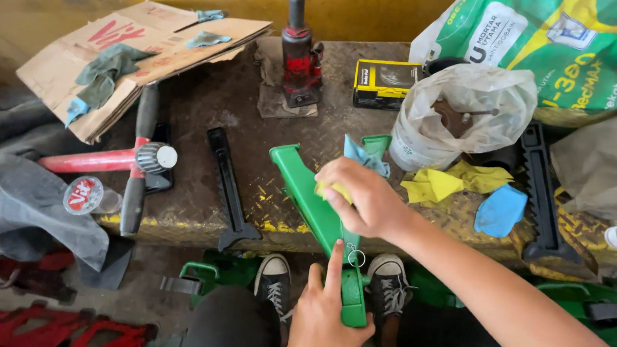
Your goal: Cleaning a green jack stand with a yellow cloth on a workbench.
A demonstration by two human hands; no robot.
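A long green metal bar (300, 180) lies slanted across the front edge of the dark metal bench (195, 193), its near end reaching over my lap. My left hand (325, 320) grips that near end, index finger stretched along it beside a small metal ring (357, 258). My right hand (366, 197) presses a yellow cloth (333, 190) against the bar's middle. A pale blue rag (362, 156) lies just beyond my right hand.
A red bottle jack (300, 61) stands at the back, a yellow-black box (385, 82) beside it. Plastic bag (462, 112), green sack (550, 46), yellow rags (449, 182), blue rag (500, 210) and black bars (227, 185) lie around; cardboard (140, 54) and red-handled tool (105, 159) at left.
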